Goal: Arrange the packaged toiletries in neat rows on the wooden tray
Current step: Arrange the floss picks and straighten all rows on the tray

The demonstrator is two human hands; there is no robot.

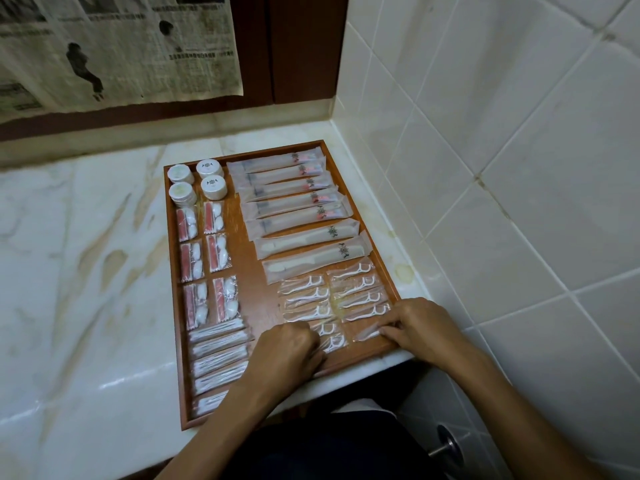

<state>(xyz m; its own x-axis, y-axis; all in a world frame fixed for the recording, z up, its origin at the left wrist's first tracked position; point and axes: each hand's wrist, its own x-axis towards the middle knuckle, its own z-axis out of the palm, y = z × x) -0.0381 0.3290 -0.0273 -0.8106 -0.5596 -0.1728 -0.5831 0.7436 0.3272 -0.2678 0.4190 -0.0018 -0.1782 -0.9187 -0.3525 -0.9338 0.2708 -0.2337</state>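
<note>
A wooden tray (263, 299) lies on the marble counter, filled with packaged toiletries in rows. Long toothbrush and comb packets (294, 202) run across its far right. Round white soaps (197, 181) sit at the far left, with red-and-white cotton packs (204, 258) below them and cotton-swab packets (218, 355) at the near left. Floss-pick packets (332, 296) form two columns at the near right. My left hand (287, 348) rests with curled fingers on the lowest floss picks of the left column. My right hand (415, 327) pinches a floss-pick packet (367, 335) at the bottom of the right column.
The tray sits in a corner, with a white tiled wall (502, 168) close on its right and a dark wooden panel with a newspaper sheet (114, 50) behind. Marble counter (86, 271) stretches to the left. A metal fitting (448, 445) is below the counter edge.
</note>
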